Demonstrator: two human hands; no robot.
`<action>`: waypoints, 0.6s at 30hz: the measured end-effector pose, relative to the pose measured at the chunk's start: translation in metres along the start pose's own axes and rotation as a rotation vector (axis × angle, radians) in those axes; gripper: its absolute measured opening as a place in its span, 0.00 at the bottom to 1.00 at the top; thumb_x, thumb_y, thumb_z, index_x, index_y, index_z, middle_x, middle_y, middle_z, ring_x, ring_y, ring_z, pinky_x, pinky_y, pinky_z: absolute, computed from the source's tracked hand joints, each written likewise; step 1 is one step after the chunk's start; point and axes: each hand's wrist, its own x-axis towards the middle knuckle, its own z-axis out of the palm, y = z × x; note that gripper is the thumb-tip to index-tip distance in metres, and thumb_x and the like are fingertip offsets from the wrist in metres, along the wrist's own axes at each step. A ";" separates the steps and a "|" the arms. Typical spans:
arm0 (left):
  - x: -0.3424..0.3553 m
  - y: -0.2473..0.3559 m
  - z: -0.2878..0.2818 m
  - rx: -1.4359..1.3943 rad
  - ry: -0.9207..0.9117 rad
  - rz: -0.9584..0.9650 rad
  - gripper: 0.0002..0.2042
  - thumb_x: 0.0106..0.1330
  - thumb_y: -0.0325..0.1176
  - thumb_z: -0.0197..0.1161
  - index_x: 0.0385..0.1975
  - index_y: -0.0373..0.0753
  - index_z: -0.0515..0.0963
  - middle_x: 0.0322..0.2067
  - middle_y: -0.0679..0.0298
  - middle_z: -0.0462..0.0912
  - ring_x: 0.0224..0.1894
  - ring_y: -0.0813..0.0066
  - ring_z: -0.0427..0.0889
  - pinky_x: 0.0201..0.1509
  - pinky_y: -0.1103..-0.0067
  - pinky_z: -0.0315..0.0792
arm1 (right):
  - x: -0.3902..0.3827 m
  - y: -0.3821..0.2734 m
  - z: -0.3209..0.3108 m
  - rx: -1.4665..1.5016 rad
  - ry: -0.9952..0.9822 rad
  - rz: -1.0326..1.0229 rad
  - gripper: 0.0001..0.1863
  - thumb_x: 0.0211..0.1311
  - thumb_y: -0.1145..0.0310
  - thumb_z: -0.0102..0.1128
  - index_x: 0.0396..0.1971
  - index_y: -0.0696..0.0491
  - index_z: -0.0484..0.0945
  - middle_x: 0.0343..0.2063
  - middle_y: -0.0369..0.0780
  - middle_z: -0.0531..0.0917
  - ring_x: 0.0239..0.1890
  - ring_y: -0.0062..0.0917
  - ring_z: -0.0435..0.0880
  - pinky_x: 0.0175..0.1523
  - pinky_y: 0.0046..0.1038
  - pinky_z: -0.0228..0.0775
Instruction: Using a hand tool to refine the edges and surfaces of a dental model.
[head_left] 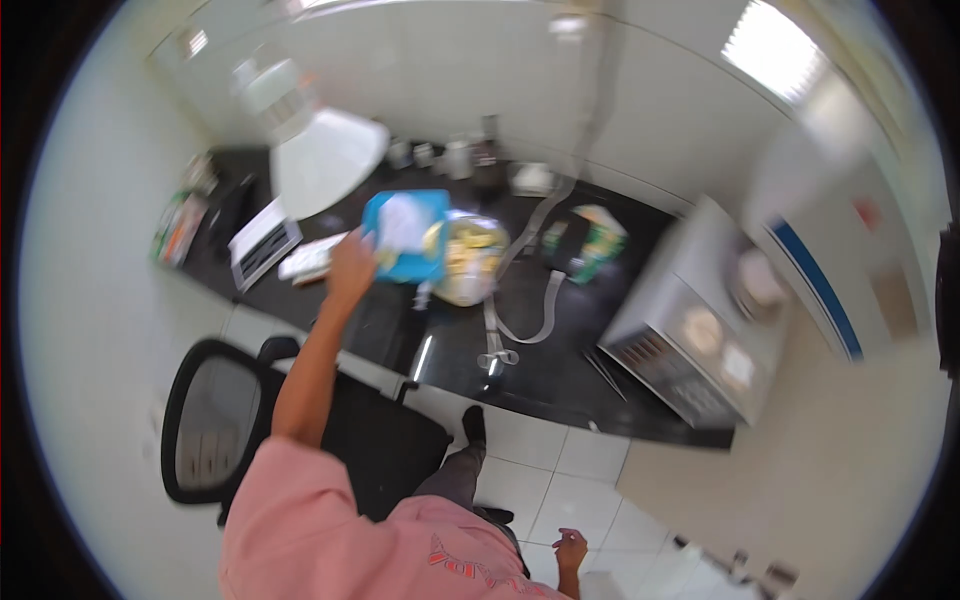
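Observation:
My left hand (352,262) reaches to the left edge of a blue tray (420,265), its fingers smeared by motion, so I cannot tell whether it grips the tray or something on it. A white sheet or bag (405,218) lies in the tray. Just right of it sits a clear container of yellow pieces (470,255). My right hand (570,548) hangs low over the floor, empty, its fingers loosely bent and apart.
A white lamp (322,165), an open case (264,245) and small jars (458,155) stand on the black counter (460,375). A cable (548,320) crosses it. A steel machine (655,330) occupies the right end. A mesh-backed chair (205,420) stands before me.

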 end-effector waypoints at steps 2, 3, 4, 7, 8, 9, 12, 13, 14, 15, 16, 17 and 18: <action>-0.044 0.039 -0.042 0.068 -0.193 0.026 0.16 0.67 0.38 0.50 0.36 0.30 0.78 0.32 0.42 0.80 0.36 0.42 0.78 0.39 0.56 0.69 | -0.023 0.012 0.000 0.044 0.020 0.037 0.10 0.64 0.71 0.46 0.37 0.56 0.78 0.14 0.41 0.82 0.11 0.23 0.79 0.20 0.26 0.70; -0.070 0.061 -0.055 0.012 -0.118 0.043 0.15 0.67 0.37 0.49 0.36 0.30 0.77 0.31 0.41 0.80 0.34 0.41 0.78 0.38 0.56 0.69 | -0.035 0.014 -0.001 0.176 0.025 0.093 0.12 0.57 0.75 0.55 0.42 0.54 0.75 0.22 0.42 0.85 0.16 0.26 0.82 0.25 0.29 0.73; -0.089 0.108 -0.089 0.030 -0.192 0.107 0.14 0.67 0.36 0.48 0.35 0.31 0.77 0.28 0.42 0.79 0.33 0.41 0.78 0.37 0.55 0.68 | -0.036 0.054 0.006 0.007 0.068 -0.034 0.22 0.45 0.77 0.66 0.44 0.53 0.74 0.31 0.42 0.85 0.24 0.32 0.84 0.31 0.32 0.75; -0.157 0.178 -0.111 -0.094 -0.352 0.128 0.11 0.66 0.33 0.50 0.37 0.34 0.78 0.28 0.45 0.80 0.33 0.42 0.80 0.38 0.56 0.70 | -0.049 0.080 0.001 -0.065 0.200 -0.163 0.14 0.53 0.77 0.56 0.42 0.54 0.77 0.32 0.45 0.85 0.27 0.30 0.86 0.32 0.31 0.78; -0.179 0.208 -0.111 -0.077 -0.381 0.197 0.12 0.66 0.33 0.51 0.39 0.35 0.78 0.29 0.45 0.81 0.34 0.42 0.80 0.38 0.56 0.71 | -0.058 0.070 -0.009 0.146 0.199 -0.059 0.13 0.54 0.74 0.56 0.41 0.52 0.78 0.31 0.43 0.85 0.31 0.30 0.86 0.35 0.32 0.77; -0.200 0.238 -0.109 -0.071 -0.408 0.299 0.12 0.66 0.34 0.51 0.40 0.35 0.78 0.29 0.44 0.80 0.35 0.41 0.79 0.37 0.56 0.70 | -0.071 0.044 -0.027 0.176 0.274 -0.088 0.12 0.57 0.73 0.54 0.41 0.53 0.78 0.30 0.43 0.84 0.34 0.26 0.85 0.37 0.29 0.76; -0.263 0.340 -0.115 -0.248 -0.642 0.480 0.10 0.66 0.33 0.51 0.35 0.33 0.77 0.30 0.43 0.79 0.34 0.40 0.78 0.37 0.56 0.69 | -0.121 0.014 -0.077 0.746 0.281 -0.104 0.15 0.66 0.65 0.54 0.48 0.57 0.74 0.37 0.43 0.83 0.36 0.26 0.83 0.39 0.26 0.76; -0.285 0.357 -0.105 -0.253 -0.590 0.590 0.10 0.66 0.32 0.52 0.35 0.32 0.76 0.29 0.44 0.80 0.33 0.41 0.78 0.36 0.56 0.70 | -0.137 -0.017 -0.106 0.890 0.269 -0.112 0.17 0.68 0.63 0.53 0.51 0.58 0.72 0.41 0.44 0.82 0.38 0.27 0.83 0.41 0.26 0.76; -0.306 0.384 -0.108 -0.324 -0.607 0.653 0.10 0.65 0.32 0.52 0.34 0.31 0.76 0.28 0.45 0.80 0.32 0.42 0.79 0.36 0.57 0.71 | -0.144 -0.024 -0.122 0.953 0.243 -0.161 0.24 0.67 0.59 0.54 0.57 0.57 0.67 0.48 0.46 0.77 0.43 0.30 0.81 0.43 0.28 0.76; -0.328 0.402 -0.109 -0.328 -0.627 0.666 0.10 0.65 0.32 0.52 0.34 0.31 0.76 0.28 0.45 0.80 0.32 0.42 0.79 0.36 0.57 0.71 | -0.154 -0.022 -0.134 1.013 0.222 -0.211 0.30 0.67 0.55 0.55 0.62 0.57 0.61 0.54 0.49 0.73 0.47 0.33 0.80 0.45 0.29 0.76; -0.346 0.421 -0.109 -0.375 -0.673 0.695 0.10 0.65 0.32 0.52 0.34 0.31 0.76 0.28 0.45 0.80 0.32 0.43 0.79 0.36 0.58 0.71 | -0.163 -0.024 -0.144 1.017 0.244 -0.200 0.30 0.67 0.55 0.55 0.62 0.57 0.61 0.54 0.49 0.73 0.47 0.33 0.80 0.45 0.29 0.76; -0.364 0.438 -0.111 -0.427 -0.717 0.728 0.10 0.65 0.31 0.52 0.34 0.30 0.76 0.28 0.45 0.80 0.31 0.43 0.79 0.36 0.58 0.71 | -0.171 -0.025 -0.152 1.088 0.264 -0.273 0.36 0.65 0.52 0.57 0.65 0.55 0.56 0.58 0.51 0.68 0.51 0.35 0.77 0.47 0.31 0.76; -0.380 0.454 -0.114 -0.478 -0.723 0.749 0.09 0.64 0.29 0.53 0.34 0.29 0.77 0.25 0.43 0.78 0.29 0.42 0.77 0.33 0.60 0.68 | -0.177 -0.025 -0.161 1.154 0.287 -0.352 0.42 0.62 0.48 0.59 0.68 0.53 0.51 0.61 0.52 0.64 0.55 0.37 0.75 0.49 0.32 0.76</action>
